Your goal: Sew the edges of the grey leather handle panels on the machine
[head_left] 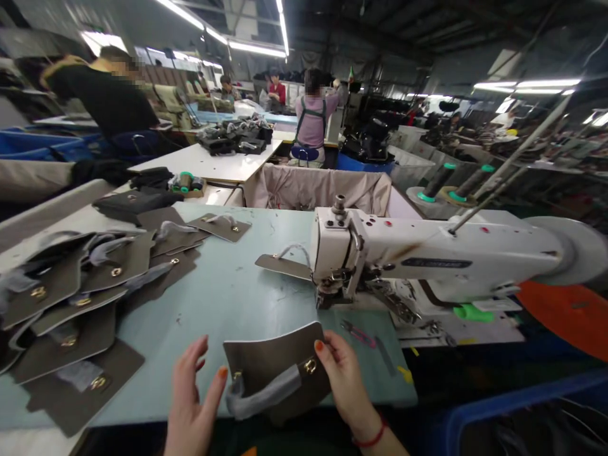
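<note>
A grey-brown bag flap (270,358) with gold fittings and a plastic-wrapped handle (266,396) is held up at the front of the table. My right hand (346,373) pinches its right edge, thumb on the near face. My left hand (192,396) is just left of the flap, thumb and fingers apart, holding nothing. Beyond the hands stands a white sewing machine (427,253). Another flap with a handle (285,266) lies at the left of its needle area. On the left rests a heap of similar flaps (90,392).
Thread snips (358,334) lie on the light green tabletop (228,297) right of the flap. A single flap (223,228) lies toward the back. Thread cones (434,183) stand behind the machine. A blue bin (522,405) is at lower right. Several people work farther off.
</note>
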Motion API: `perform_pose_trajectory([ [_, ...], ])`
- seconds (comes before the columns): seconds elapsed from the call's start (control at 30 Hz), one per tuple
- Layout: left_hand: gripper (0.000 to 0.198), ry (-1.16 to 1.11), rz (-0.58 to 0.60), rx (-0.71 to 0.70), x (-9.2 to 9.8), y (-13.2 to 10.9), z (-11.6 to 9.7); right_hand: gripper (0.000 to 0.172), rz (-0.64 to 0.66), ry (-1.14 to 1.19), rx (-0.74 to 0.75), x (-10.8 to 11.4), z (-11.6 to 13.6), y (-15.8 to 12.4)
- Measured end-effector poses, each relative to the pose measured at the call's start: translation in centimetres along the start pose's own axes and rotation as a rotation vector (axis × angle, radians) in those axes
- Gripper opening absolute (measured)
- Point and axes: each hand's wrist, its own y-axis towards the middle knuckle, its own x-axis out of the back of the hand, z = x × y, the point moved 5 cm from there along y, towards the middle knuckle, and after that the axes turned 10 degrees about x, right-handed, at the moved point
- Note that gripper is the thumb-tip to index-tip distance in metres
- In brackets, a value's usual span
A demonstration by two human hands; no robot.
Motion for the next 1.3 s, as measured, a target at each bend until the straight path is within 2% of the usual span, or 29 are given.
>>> perform_pose_trajectory([
  [0.03, 0.059, -0.142, 0.035, 0.170, -0.4, 0.4, 0.4, 0.034, -0.041, 0.025, -0.007, 0.9, 0.7, -0.6],
  [0.1, 0.060, -0.416, 0.230, 0.479, -2.4, 0.4, 0.7, 0.035, -0.130, 0.051, -0.011, 3.0, 1.8, -1.7],
  [0.17, 0.052, -0.564, 0.393, 0.630, -4.2, -0.6, -0.3, 0.036, -0.195, 0.015, -0.017, 5.3, 2.4, -2.6],
  [0.27, 0.036, -0.505, 0.468, 0.545, -5.2, -1.8, -3.4, 0.038, -0.213, -0.102, -0.079, 8.8, 2.6, -3.8],
  [0.37, 0.030, -0.382, 0.512, 0.420, -5.8, -2.3, -6.1, 0.042, -0.174, -0.165, -0.149, 11.7, 2.5, -4.4],
  [0.5, 0.032, -0.360, 0.526, 0.399, -6.1, -2.2, -7.4, 0.049, -0.109, -0.211, -0.214, 13.3, 2.9, -4.5],
  [0.7, 0.035, -0.458, 0.567, 0.577, -4.8, -1.2, -7.4, 0.046, 0.096, -0.272, -0.251, 11.6, 3.0, -3.7],
  [0.77, 0.035, -0.535, 0.584, 0.650, -3.9, -0.2, -6.5, 0.045, 0.078, -0.264, -0.214, 10.7, 2.8, -3.4],
  [0.87, 0.038, -0.760, 0.647, 0.678, -3.6, 1.3, -4.6, 0.044, -0.068, -0.227, -0.112, 8.7, 2.4, -3.0],
  [0.97, 0.044, -0.992, 0.658, 0.616, -5.0, 1.7, -3.4, 0.043, -0.117, -0.112, -0.085, 5.0, 1.3, -2.3],
  [1.03, 0.045, -1.024, 0.572, 0.592, -6.5, 1.4, -3.3, 0.042, -0.088, -0.023, -0.094, 2.2, 0.3, -1.5],
  [1.1, 0.050, -0.932, 0.439, 0.616, -8.0, 1.2, -3.7, 0.041, -0.053, 0.012, -0.093, 0.1, -0.4, -0.4],
  [1.13, 0.052, -0.869, 0.381, 0.631, -8.7, 1.3, -4.0, 0.040, -0.029, 0.002, -0.088, -0.5, -0.6, 0.2],
  [1.2, 0.055, -0.767, 0.338, 0.641, -10.0, 2.3, -4.8, 0.041, 0.021, -0.050, -0.076, -1.1, -0.8, 1.5],
  [1.3, 0.055, -0.721, 0.399, 0.635, -11.8, 5.0, -5.7, 0.045, 0.093, -0.105, -0.089, -0.6, -1.0, 3.4],
])
